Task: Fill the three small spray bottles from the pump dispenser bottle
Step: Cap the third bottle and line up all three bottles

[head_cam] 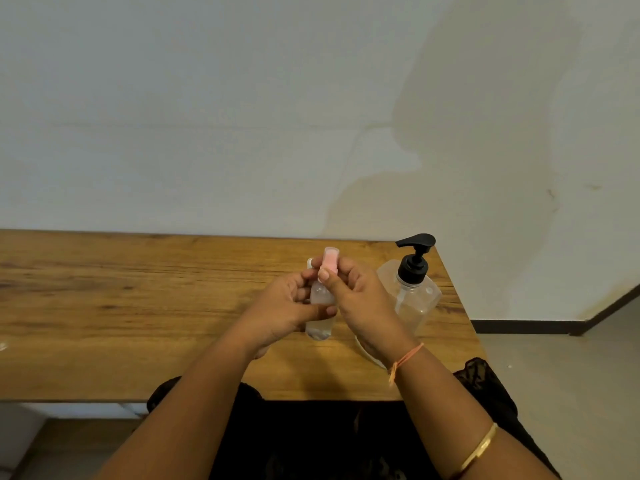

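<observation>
Nearby, pump bottle [414, 299] beside right hand [360, 303]

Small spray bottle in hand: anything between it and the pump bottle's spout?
Yes. The pink cap, pinched by the right hand, covers the mouth of the small spray bottle; that hand also sits between it and the pump bottle.

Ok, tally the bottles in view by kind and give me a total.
Pump dispenser bottle: 1
Small spray bottle, with a pink cap: 1
Total: 2
A clear piece just behind the pink cap may belong to another small bottle, but it is too hidden to tell, so it is not counted.
</observation>
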A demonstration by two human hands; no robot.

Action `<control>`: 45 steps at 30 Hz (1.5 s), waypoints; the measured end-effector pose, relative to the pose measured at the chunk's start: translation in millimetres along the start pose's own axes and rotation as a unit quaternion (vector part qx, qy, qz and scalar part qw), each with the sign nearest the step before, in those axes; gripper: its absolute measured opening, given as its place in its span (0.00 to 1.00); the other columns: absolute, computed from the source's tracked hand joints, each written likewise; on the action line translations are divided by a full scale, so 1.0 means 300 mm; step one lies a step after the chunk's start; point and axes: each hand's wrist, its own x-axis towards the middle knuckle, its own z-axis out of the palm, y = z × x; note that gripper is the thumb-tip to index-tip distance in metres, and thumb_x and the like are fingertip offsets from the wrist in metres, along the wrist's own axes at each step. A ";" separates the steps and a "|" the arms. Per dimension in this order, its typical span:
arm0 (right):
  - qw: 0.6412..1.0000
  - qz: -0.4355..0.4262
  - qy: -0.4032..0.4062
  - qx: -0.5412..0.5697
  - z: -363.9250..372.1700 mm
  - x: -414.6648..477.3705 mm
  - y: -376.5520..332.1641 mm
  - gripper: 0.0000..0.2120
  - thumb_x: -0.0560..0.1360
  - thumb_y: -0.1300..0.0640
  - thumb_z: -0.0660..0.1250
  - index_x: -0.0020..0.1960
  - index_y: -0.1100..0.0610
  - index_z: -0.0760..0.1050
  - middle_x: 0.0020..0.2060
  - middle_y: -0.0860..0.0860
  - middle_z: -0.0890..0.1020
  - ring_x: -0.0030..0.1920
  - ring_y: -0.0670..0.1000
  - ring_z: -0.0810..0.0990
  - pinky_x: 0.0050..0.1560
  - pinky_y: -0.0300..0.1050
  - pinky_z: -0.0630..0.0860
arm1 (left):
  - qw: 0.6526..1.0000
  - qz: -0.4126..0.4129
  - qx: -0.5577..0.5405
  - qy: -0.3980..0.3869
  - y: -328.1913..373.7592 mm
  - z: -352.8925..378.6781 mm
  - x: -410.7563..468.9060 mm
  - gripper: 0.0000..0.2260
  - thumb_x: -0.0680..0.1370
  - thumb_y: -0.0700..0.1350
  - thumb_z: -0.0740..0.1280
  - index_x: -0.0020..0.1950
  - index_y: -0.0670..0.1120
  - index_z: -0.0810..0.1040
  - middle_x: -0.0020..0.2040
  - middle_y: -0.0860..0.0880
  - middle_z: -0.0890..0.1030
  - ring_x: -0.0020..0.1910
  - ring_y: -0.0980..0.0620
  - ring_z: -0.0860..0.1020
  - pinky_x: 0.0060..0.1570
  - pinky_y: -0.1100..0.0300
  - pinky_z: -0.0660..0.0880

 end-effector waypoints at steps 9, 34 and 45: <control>0.992 -0.027 0.082 -0.097 0.070 0.012 0.050 0.06 0.79 0.58 0.60 0.51 0.50 0.74 0.45 0.50 0.81 0.48 0.48 0.79 0.47 0.38 0.76 | 0.996 0.012 0.051 0.075 -0.015 0.019 0.003 0.15 0.73 0.36 0.70 0.57 0.49 0.76 0.43 0.52 0.85 0.38 0.61 0.82 0.32 0.68 0.75; 0.919 0.126 -0.061 -0.369 0.033 0.012 0.096 0.15 0.79 0.59 0.59 0.64 0.55 0.74 0.59 0.51 0.79 0.57 0.51 0.77 0.56 0.43 0.72 | 0.953 -0.086 0.167 0.237 -0.106 -0.127 0.135 0.21 0.71 0.37 0.73 0.62 0.44 0.72 0.59 0.46 0.77 0.56 0.48 0.74 0.56 0.52 0.72; 0.908 0.138 -0.030 -0.395 0.041 0.037 0.127 0.15 0.79 0.59 0.58 0.64 0.56 0.73 0.59 0.54 0.78 0.60 0.53 0.76 0.59 0.46 0.72 | 0.943 -0.085 0.205 0.247 -0.166 -0.150 0.220 0.23 0.72 0.39 0.72 0.65 0.44 0.71 0.61 0.45 0.77 0.59 0.45 0.74 0.59 0.49 0.72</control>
